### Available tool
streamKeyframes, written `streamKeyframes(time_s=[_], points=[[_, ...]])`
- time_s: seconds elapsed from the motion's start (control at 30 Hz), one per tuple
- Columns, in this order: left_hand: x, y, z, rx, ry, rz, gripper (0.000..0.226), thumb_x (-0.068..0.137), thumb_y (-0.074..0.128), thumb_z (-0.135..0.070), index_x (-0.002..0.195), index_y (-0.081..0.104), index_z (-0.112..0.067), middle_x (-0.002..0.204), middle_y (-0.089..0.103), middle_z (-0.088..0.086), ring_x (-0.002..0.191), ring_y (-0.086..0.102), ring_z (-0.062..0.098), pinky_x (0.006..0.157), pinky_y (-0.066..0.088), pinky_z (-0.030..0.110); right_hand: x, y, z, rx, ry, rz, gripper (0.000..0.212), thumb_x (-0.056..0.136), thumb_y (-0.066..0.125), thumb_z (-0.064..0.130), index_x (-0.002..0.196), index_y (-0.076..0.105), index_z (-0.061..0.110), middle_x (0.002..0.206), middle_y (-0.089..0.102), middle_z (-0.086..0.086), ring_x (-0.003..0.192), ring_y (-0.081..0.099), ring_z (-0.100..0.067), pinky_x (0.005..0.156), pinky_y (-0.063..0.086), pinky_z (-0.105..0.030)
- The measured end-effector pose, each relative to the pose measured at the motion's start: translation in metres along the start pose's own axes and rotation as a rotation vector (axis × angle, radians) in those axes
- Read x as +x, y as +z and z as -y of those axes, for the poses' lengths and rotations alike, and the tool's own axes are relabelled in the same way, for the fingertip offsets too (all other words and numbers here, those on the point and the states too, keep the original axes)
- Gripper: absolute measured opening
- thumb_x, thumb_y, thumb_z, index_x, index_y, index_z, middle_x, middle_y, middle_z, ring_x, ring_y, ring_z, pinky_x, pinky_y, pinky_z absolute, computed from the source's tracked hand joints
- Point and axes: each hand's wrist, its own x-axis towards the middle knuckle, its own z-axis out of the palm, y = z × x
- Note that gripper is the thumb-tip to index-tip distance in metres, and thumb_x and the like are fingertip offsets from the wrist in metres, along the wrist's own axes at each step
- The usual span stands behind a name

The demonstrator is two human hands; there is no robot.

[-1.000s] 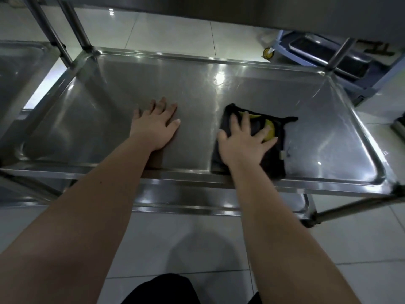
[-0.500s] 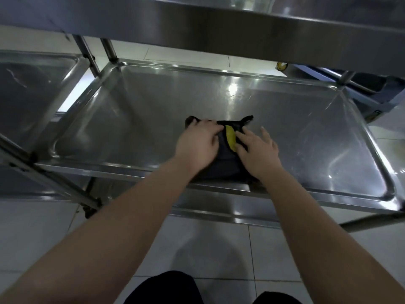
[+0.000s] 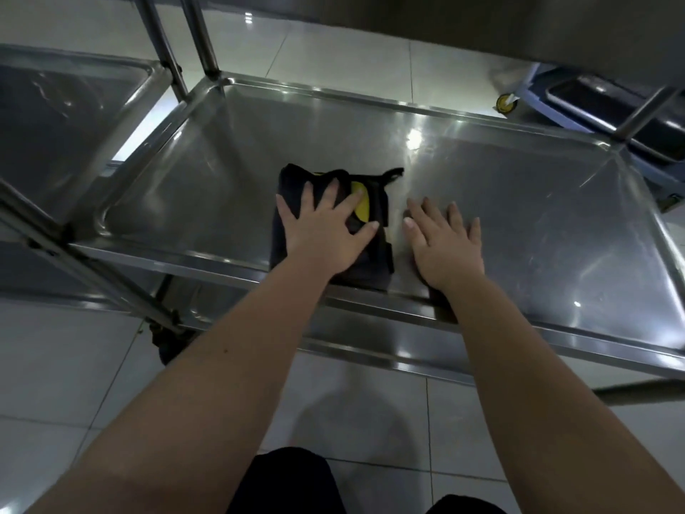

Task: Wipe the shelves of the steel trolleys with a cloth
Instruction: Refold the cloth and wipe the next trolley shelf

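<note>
Left grip [image 3: 326,233] on cloth [image 3: 374,263], steel shelf [image 3: 537,224], tiled floor [image 3: 92,365]

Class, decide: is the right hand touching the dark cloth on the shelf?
Apart. Head view shows bare shelf between the right hand and the cloth.

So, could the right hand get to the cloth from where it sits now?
Probably yes. The right hand lies flat on the shelf just beside the cloth, with only bare steel between them. The left hand presses on the cloth, but its right edge is uncovered.
</note>
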Motion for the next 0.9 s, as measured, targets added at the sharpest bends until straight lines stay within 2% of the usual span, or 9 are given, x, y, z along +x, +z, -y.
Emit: streamKeyframes(time_s=[0.1,0.17,0.37,0.5,0.6,0.67,0.77,0.9], points=[[0.005,-0.001,0.021,0.034,-0.036,-0.006,0.069,0.085,0.014,-0.080,0.148,0.012,-0.053,0.163,0.005,-0.011,0.149,-0.004,0.033,0.109,-0.008,0.068,0.004,0.001,0.015,-0.105,0.073,0.015,0.056,0.099,0.013,0.057,0.153,0.005,0.044,0.164,0.001,0.012,0.150,-0.005,-0.032,0.109,-0.010,-0.070],[0.004,0.000,0.020,0.045,-0.020,-0.002,0.068,0.084,0.012,-0.080,0.148,0.011,-0.054,0.163,0.003,-0.012,0.148,-0.006,0.034,0.108,-0.009,0.069,0.008,0.003,0.034,-0.104,0.081,0.010,0.056,0.099,0.014,0.057,0.153,0.007,0.043,0.164,0.000,0.014,0.149,-0.009,-0.038,0.105,-0.011,-0.074],[0.007,-0.006,0.048,0.024,0.038,-0.024,0.072,0.079,0.017,-0.083,0.146,0.016,-0.056,0.162,0.009,-0.012,0.149,0.000,0.030,0.111,-0.005,0.066,0.013,0.016,0.045,-0.045,0.013,-0.036,0.055,0.099,0.011,0.055,0.153,0.005,0.046,0.163,0.002,0.017,0.151,-0.007,-0.024,0.112,-0.010,-0.065],[0.015,-0.018,0.109,0.056,-0.097,0.006,0.073,0.078,0.015,-0.085,0.146,0.012,-0.057,0.163,0.004,-0.014,0.149,-0.003,0.028,0.113,-0.003,0.064,0.014,0.019,0.046,-0.063,0.015,-0.043,0.058,0.096,0.009,0.059,0.153,0.005,0.047,0.163,0.002,0.016,0.151,-0.005,-0.025,0.112,-0.010,-0.065],[0.017,-0.020,0.124,0.085,-0.167,0.046,0.074,0.077,0.011,-0.085,0.146,0.007,-0.057,0.163,-0.001,-0.014,0.149,-0.007,0.032,0.110,-0.006,0.068,0.012,0.021,0.051,-0.091,0.021,-0.053,0.059,0.095,0.006,0.059,0.153,0.004,0.045,0.164,0.002,0.014,0.151,-0.004,-0.028,0.112,-0.009,-0.067],[0.019,-0.018,0.109,0.094,-0.130,0.058,0.072,0.080,0.012,-0.083,0.146,0.006,-0.057,0.163,-0.003,-0.014,0.148,-0.008,0.036,0.107,-0.007,0.071,0.011,0.020,0.053,-0.099,0.021,-0.050,0.060,0.095,0.006,0.059,0.153,0.003,0.044,0.164,0.001,0.013,0.150,-0.005,-0.030,0.112,-0.008,-0.068],[0.015,-0.009,0.057,0.090,0.055,0.034,0.069,0.082,0.014,-0.080,0.146,0.008,-0.057,0.163,0.002,-0.013,0.148,-0.004,0.038,0.106,-0.007,0.072,0.010,0.020,0.055,-0.123,0.020,-0.038,0.060,0.096,0.006,0.058,0.154,0.001,0.042,0.164,-0.001,0.012,0.150,-0.006,-0.031,0.111,-0.007,-0.068],[0.008,0.002,0.012,0.097,0.200,0.065,0.066,0.084,0.005,-0.072,0.147,0.003,-0.055,0.163,0.001,-0.014,0.147,-0.006,0.038,0.106,-0.011,0.072,0.011,0.019,0.047,-0.144,0.009,-0.021,0.059,0.097,0.006,0.049,0.155,0.000,0.037,0.164,-0.003,0.012,0.150,-0.007,-0.028,0.113,-0.004,-0.067]])
